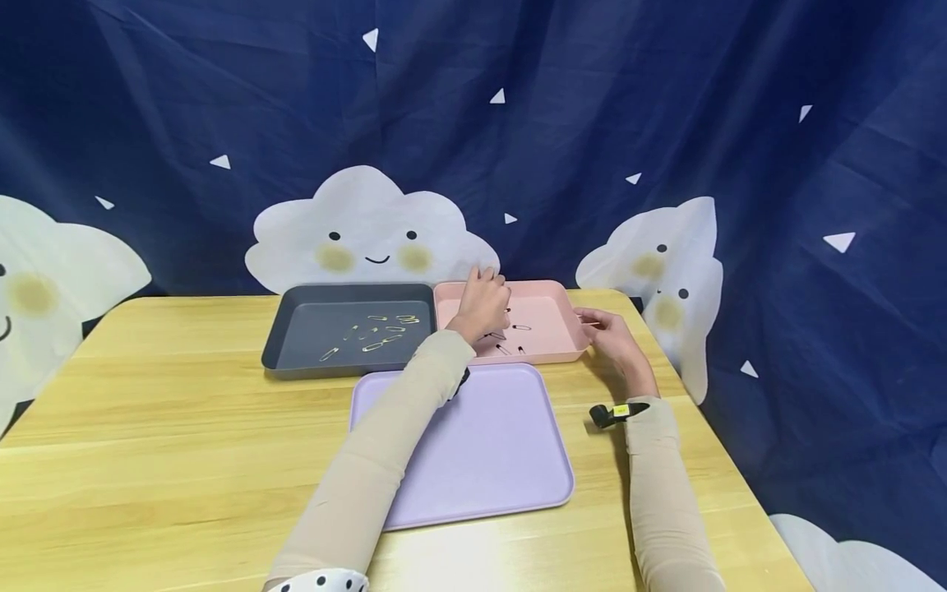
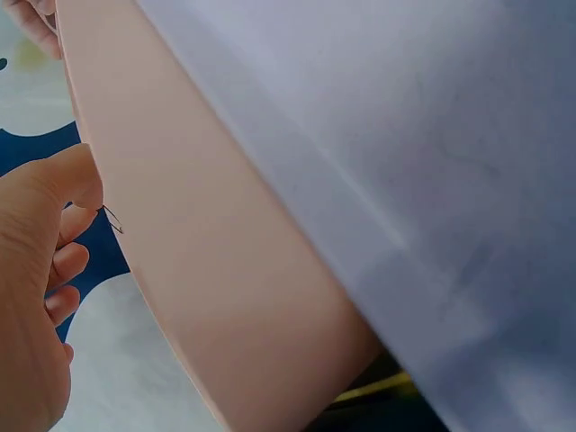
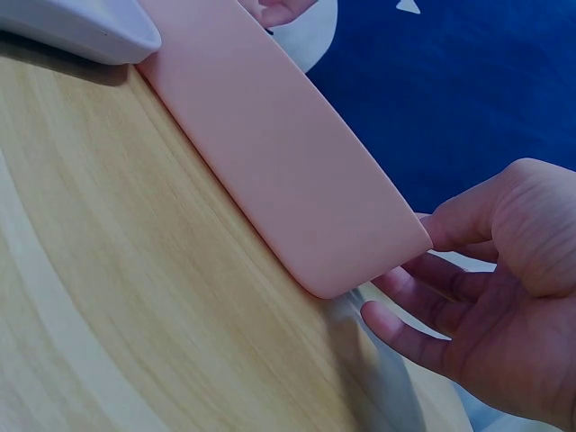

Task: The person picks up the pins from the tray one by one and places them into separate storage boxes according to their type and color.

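My left hand (image 1: 482, 306) is over the pink tray (image 1: 547, 300), its fingers curled. In the left wrist view, a small dark safety pin (image 2: 113, 220) sticks out from the tips of its thumb and finger. Several dark safety pins (image 1: 521, 327) lie in the pink tray, partly hidden by that hand. My right hand (image 1: 610, 335) grips the pink tray's right end; in the right wrist view the thumb is at the rim and the fingers (image 3: 405, 337) bend below it. Several gold safety pins (image 1: 381, 345) lie scattered in the dark grey tray (image 1: 303, 333).
A lilac tray (image 1: 481, 444) lies in front of the other two, under my left forearm. The trays rest on a wooden table (image 1: 185, 460). Behind stands a dark blue curtain (image 1: 444, 107) with white clouds.
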The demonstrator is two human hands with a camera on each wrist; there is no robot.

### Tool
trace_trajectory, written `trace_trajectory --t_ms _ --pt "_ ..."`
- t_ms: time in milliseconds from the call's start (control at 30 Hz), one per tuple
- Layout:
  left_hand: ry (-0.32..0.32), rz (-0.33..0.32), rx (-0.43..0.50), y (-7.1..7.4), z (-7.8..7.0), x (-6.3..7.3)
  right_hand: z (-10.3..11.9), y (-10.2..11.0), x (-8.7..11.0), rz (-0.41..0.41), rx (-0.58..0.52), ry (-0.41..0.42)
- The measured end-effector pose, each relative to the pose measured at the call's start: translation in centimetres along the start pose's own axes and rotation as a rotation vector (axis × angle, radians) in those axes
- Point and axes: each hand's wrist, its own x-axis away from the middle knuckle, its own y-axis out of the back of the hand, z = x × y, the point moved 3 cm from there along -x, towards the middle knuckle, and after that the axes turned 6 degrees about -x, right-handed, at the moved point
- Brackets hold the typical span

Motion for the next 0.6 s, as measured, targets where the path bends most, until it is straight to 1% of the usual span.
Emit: trace_trajectory --t_ms 133,200,300,600 --pt "0.007 0.015 0.005 -0.2 -0.1 -0.1 0.1 0.0 0.1 0.005 0.004 -0.007" --pt "0.010 0.020 0.002 -0.3 -0.1 -0.1 -0.6 0.2 -0.4 -0.001 0.003 0.005" --pt "0.011 0.033 -0.002 -0.3 0.0 0.0 -0.9 0.2 -0.5 -0.008 0.009 0.017" --pt "0.012 0.045 0.006 -0.7 0.1 0.2 -0.9 0.1 -0.5 -0.017 0.016 0.012"
